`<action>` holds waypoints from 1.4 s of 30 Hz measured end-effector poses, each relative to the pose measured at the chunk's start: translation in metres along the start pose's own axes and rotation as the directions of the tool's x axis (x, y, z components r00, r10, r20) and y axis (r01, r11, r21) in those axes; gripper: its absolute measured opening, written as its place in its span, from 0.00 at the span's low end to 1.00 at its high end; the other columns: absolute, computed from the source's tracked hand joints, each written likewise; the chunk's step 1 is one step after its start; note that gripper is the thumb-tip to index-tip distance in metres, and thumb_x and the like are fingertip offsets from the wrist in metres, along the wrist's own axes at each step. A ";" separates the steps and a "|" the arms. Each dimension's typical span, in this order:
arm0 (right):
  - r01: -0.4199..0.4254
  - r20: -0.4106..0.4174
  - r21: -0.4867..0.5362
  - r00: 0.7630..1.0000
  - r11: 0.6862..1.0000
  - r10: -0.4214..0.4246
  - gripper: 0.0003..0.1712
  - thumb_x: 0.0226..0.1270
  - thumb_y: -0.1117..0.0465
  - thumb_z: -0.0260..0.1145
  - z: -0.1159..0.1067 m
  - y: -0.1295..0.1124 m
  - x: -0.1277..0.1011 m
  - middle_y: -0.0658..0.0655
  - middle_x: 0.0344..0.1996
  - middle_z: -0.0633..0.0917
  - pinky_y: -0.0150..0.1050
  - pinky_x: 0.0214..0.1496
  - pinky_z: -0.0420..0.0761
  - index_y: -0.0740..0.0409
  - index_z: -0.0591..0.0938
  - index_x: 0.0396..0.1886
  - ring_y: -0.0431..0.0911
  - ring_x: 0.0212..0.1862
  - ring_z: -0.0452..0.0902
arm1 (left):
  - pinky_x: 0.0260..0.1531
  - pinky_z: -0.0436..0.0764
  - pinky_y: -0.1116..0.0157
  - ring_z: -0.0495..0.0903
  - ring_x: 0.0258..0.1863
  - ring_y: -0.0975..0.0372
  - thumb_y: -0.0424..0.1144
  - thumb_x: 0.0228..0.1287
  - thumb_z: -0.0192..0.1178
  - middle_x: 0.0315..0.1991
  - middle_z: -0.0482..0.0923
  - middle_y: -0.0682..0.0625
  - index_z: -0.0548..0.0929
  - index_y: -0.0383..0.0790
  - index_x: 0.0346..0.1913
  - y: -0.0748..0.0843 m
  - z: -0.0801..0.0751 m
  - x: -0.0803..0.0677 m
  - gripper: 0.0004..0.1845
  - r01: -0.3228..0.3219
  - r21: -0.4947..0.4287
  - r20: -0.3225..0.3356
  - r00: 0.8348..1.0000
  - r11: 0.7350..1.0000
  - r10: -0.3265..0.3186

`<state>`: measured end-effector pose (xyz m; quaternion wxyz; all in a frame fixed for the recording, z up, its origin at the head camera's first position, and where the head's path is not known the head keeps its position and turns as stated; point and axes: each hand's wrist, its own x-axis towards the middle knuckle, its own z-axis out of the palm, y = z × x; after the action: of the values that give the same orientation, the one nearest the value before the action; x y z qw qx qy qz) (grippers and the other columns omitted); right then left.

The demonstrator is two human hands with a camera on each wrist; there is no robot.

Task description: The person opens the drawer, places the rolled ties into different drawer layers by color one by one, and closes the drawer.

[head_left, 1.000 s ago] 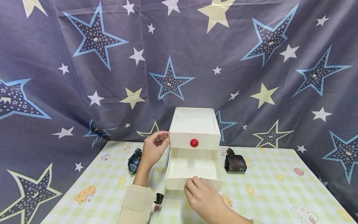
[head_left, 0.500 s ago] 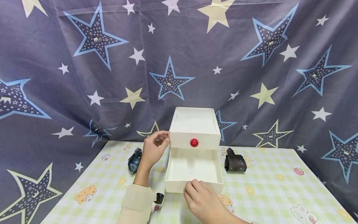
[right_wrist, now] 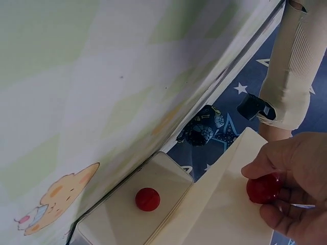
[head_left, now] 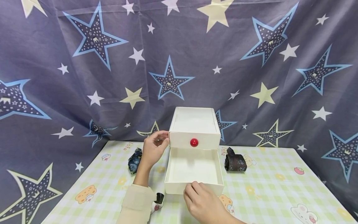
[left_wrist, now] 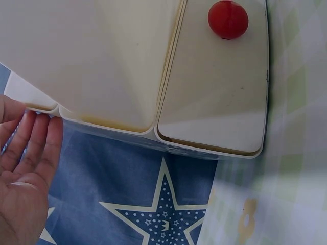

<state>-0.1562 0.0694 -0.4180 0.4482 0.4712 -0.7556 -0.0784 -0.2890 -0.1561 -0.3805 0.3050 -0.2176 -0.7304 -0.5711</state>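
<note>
Cabinet (head_left: pixel 195 119), white, three drawers one above another; standing upright toward the far side of the bench (head_left: pixel 268 193), in front of the backdrop. Front toward the person.

Middle drawer (head_left: pixel 174 188), white: standing well out from the cabinet, pale interior in view. Fitted with a round red knob (right_wrist: pixel 263 190).

Top drawer (head_left: pixel 179 140): flush in the cabinet, with its own red knob, bare of any hand. Bottom drawer (right_wrist: pixel 122 219): flush likewise, a third red knob (right_wrist: pixel 147 199) at its front.

Right hand (head_left: pixel 203 201): in front of the middle drawer; thumb and fingers closed about its knob in a pinch.

Left hand (head_left: pixel 154 151): at the cabinet's left side, level with the top drawer; fingers extended, thumb apart from them. Fingertips seem to touch the side edge, though the contact is partly hidden.

Rolled cloth (head_left: pixel 135 161), dark blue, patterned: on the bench, left of the cabinet, near the left forearm.

Rolled cloth, second piece (head_left: pixel 235 163), dark brown, small pattern: right of the cabinet, near the middle drawer.

Bench covering: green-and-white checks, cartoon prints. Backdrop (head_left: pixel 112 81): grey-blue fabric, stars.
</note>
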 end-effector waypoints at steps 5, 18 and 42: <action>0.005 -0.013 -0.014 1.000 1.000 -0.005 0.30 0.83 0.68 0.36 0.001 -0.001 -0.001 0.55 0.31 0.76 0.34 0.31 0.70 0.63 0.85 0.32 0.47 0.31 0.66 | 0.38 0.85 0.58 0.85 0.35 0.53 0.20 0.62 0.64 0.38 0.86 0.35 0.85 0.26 0.48 0.018 -0.001 -0.003 0.12 -0.007 -0.006 0.007 1.000 1.000 0.007; 0.007 -0.022 -0.023 1.000 1.000 -0.007 0.32 0.84 0.68 0.34 0.000 -0.005 -0.001 0.55 0.31 0.77 0.35 0.31 0.72 0.62 0.86 0.31 0.46 0.30 0.66 | 0.38 0.86 0.63 0.86 0.36 0.59 0.26 0.64 0.67 0.39 0.88 0.45 0.87 0.37 0.49 -0.022 -0.001 0.000 0.12 -0.032 -0.020 0.012 0.999 0.999 0.032; 0.037 -0.061 0.024 0.997 0.999 -0.036 0.26 0.83 0.64 0.39 -0.006 -0.002 -0.002 0.51 0.31 0.77 0.32 0.29 0.68 0.54 0.83 0.31 0.44 0.31 0.67 | 0.36 0.85 0.65 0.85 0.36 0.60 0.26 0.65 0.67 0.39 0.87 0.42 0.87 0.36 0.49 -0.023 -0.001 0.001 0.11 -0.040 -0.055 0.014 0.999 0.998 0.041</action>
<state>-0.1500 0.0722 -0.4169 0.4636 0.4926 -0.7338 -0.0629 -0.3048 -0.1624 -0.3954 0.3048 -0.2449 -0.7123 -0.5829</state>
